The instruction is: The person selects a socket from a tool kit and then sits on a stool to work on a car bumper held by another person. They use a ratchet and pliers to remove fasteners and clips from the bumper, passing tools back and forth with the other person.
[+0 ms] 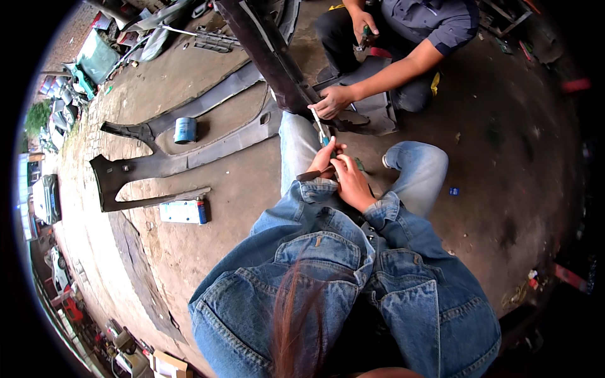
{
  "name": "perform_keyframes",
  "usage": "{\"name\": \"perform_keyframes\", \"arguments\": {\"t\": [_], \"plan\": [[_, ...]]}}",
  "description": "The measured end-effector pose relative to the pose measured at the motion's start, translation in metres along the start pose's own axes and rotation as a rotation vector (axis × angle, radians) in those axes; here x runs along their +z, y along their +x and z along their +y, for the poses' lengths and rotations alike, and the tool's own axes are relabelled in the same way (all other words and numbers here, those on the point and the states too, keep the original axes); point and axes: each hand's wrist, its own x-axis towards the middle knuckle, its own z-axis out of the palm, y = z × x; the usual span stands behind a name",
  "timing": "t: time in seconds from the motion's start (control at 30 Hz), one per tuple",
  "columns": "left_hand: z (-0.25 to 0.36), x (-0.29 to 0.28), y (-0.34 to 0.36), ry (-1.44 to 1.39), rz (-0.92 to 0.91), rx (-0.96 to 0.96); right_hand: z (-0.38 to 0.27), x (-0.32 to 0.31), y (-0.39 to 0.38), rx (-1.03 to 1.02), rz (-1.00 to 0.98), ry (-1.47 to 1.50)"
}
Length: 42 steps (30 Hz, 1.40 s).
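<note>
My left hand [322, 162] is closed round a slim teal-handled tool [327, 142] in front of my lap. My right hand [351, 181] is closed beside it, its fingers on the lower end of that tool, partly hiding it. Above the tool a pale narrow strip [316, 118] runs to a long dark trim panel [277, 69] slanting from the top. A co-worker's hand [334, 99] grips near the strip and the panel's lower end; their other hand [363, 25] holds a small green-handled tool [367, 36].
Long grey car trim pieces [189, 160] lie on the concrete floor [157, 246] at left, with a blue can [185, 130] and a white box [180, 211]. The co-worker [422, 38] crouches at upper right over another grey panel [378, 116]. Car parts [94, 57] pile at far left.
</note>
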Motion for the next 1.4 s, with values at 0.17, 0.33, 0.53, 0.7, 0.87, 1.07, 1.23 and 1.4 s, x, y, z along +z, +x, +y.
{"name": "perform_keyframes", "arguments": {"t": [0.17, 0.33, 0.53, 0.7, 0.87, 1.07, 1.23, 1.4], "plan": [[0.002, 0.012, -0.012, 0.115, 0.087, -0.011, 0.003, 0.008, 0.003, -0.04, 0.042, -0.092], [-0.003, 0.011, -0.007, 0.265, 0.183, -0.018, 0.016, 0.018, -0.003, -0.049, 0.061, -0.026], [-0.004, 0.01, -0.01, 0.275, 0.204, 0.008, 0.014, 0.017, -0.003, -0.07, 0.035, -0.041], [-0.001, 0.017, -0.011, 0.383, 0.176, -0.088, 0.023, 0.02, -0.004, 0.048, 0.054, 0.143], [-0.013, 0.012, 0.001, 0.232, 0.153, -0.015, 0.044, 0.032, -0.008, 0.162, 0.233, 0.304], [-0.022, -0.012, 0.013, 0.356, 0.129, 0.017, 0.071, 0.033, -0.018, 0.169, 0.169, 0.435], [-0.025, -0.004, 0.018, 0.475, 0.126, -0.017, 0.085, 0.035, -0.023, 0.404, 0.019, 0.617], [-0.021, -0.011, 0.016, 0.473, 0.141, -0.063, 0.099, 0.049, -0.023, 0.416, 0.083, 0.711]]}}
